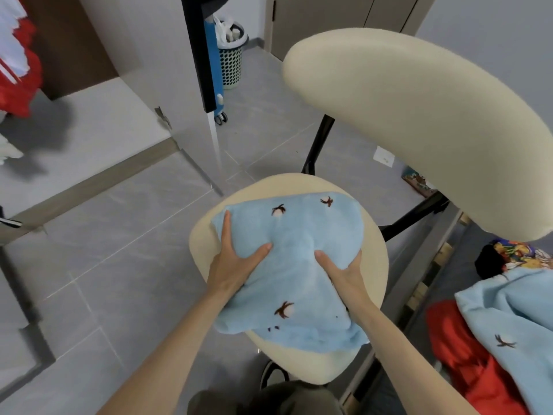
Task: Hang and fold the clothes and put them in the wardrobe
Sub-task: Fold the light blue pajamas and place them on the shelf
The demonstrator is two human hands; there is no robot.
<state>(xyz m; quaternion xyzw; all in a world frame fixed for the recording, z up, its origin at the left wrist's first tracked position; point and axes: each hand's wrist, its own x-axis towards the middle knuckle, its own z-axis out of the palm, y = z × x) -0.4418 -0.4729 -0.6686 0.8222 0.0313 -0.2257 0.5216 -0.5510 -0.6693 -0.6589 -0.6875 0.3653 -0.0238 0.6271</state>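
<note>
Folded light-blue fleece garment (pixel 293 292) with small brown-and-white embroidered motifs sits as a thick, uneven bundle in the lower centre of the frame. It rests on the round cream padded chair seat (pixel 299 366), and its near edge droops over the front of the seat.

The left hand (pixel 236 262) holds the bundle's left side, with the thumb spread on top and the fingers laid along the edge. The right hand (pixel 344 272) holds the opposite side, with the thumb on top and the fingers wrapped round the right edge. Both hands are therefore closed on the fabric.

The step in hand looks like the end of folding: the bundle is being squeezed and squared, or gathered for lifting. The next move probably calls for an even lift from both sides so the layers do not slide apart. The bundle then has to be carried to the upper left, where the open grey wardrobe (pixel 98 115) shows its bare floor below hanging red and white clothes (pixel 18 70).

More work waits at the lower right, beyond the curved cream chair back (pixel 419 130). A second light-blue fleece piece (pixel 508 319) lies there over a crumpled red garment (pixel 466 363), beside a black printed garment (pixel 502 260). At the upper centre stands a pale green perforated laundry basket (pixel 232 62).
</note>
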